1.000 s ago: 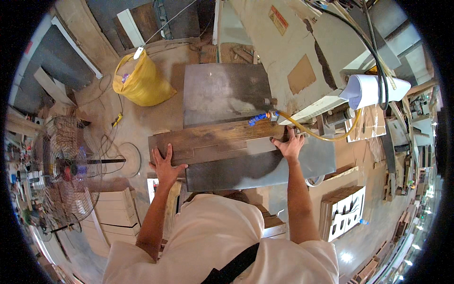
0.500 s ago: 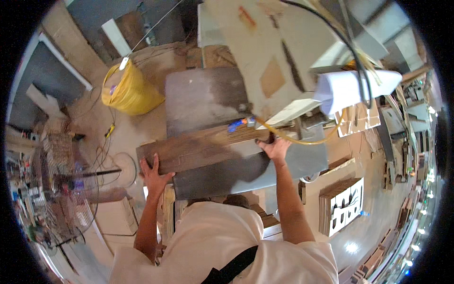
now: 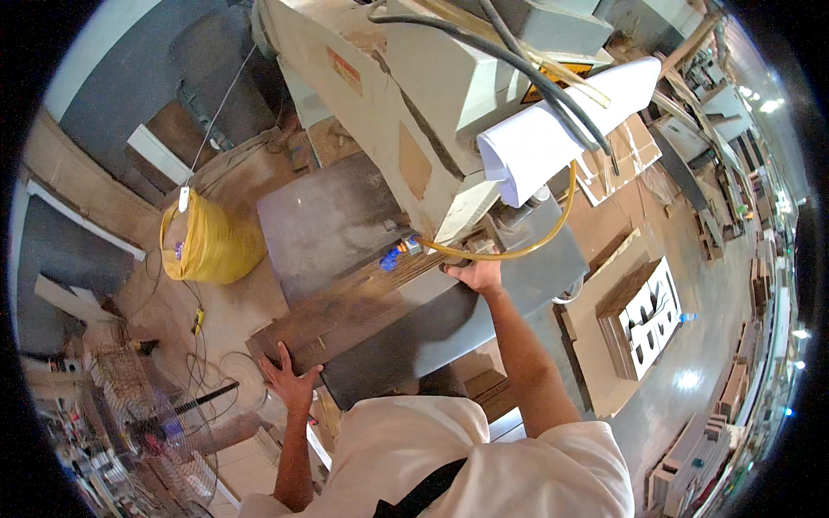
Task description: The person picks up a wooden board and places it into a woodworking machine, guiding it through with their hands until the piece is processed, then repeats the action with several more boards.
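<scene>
A long brown wooden board (image 3: 341,319), with lines or thin layers visible toward its far end, lies slantwise on a dark metal machine table (image 3: 423,341). My left hand (image 3: 292,380) rests against its near left end, fingers spread and stretched out. Farther along, my right hand (image 3: 477,274) grips the board's near edge close under the machine head, and its fingertips are partly hidden. The pale machine head (image 3: 410,112) hangs over the board, with a blue nozzle fitting (image 3: 397,253) and a yellow hose (image 3: 535,250) beside it.
A yellow sack (image 3: 211,242) stands on the floor at left, near a wire-caged fan (image 3: 164,423). White rolled paper (image 3: 561,129) and black cables (image 3: 509,60) hang on the machine. At right, a stack of cut-out panels (image 3: 643,324) lies on a larger brown sheet (image 3: 596,371).
The view has turned, so the table and board now slant more steeply. Both hands stay on the board at about the same places, and the board keeps its position under the machine head.
</scene>
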Demonstrator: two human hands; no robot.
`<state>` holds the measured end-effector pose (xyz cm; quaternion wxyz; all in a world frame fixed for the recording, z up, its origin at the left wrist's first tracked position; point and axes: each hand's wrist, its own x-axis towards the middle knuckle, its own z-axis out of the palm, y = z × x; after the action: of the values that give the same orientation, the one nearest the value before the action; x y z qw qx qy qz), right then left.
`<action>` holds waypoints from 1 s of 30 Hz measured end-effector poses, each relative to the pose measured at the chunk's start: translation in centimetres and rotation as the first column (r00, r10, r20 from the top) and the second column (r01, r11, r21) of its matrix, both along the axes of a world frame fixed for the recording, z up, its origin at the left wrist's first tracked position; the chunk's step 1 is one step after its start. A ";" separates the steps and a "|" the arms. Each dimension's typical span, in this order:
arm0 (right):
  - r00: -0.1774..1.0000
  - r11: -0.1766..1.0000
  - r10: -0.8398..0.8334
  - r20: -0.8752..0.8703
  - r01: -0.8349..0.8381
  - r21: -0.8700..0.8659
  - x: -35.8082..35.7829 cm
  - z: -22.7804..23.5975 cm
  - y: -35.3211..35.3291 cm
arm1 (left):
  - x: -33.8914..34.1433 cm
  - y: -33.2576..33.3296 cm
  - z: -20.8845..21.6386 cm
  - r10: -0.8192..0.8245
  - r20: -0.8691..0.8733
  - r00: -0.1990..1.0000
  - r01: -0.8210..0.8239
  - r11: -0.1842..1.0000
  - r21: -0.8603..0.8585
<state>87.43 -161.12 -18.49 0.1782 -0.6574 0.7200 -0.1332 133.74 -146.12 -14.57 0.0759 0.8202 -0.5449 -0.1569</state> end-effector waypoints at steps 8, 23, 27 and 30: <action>1.000 0.997 0.002 0.001 -0.002 -0.083 0.4 0.6 -0.3 | 0.6 0.0 -0.5 -0.049 -0.005 0.999 0.049 0.997 -0.062; 0.712 0.876 -0.132 -0.690 -0.242 -0.417 -5.2 -15.4 0.9 | -0.8 -1.5 0.2 -0.026 -0.031 0.999 0.026 1.000 0.012; 0.804 0.874 -0.017 -0.595 -0.276 -0.399 -3.0 -11.2 -0.3 | -0.3 -1.4 0.3 -0.011 0.020 1.000 0.011 1.000 0.005; 0.996 0.986 0.055 -0.076 -0.066 -0.151 -1.4 -4.8 -0.4 | 0.4 -1.2 -0.5 -0.028 0.025 0.999 0.028 1.000 0.003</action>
<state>86.00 -161.52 -23.33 0.1050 -0.6951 0.6932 -0.1593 134.18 -147.29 -15.10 0.0656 0.8146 -0.5569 -0.1484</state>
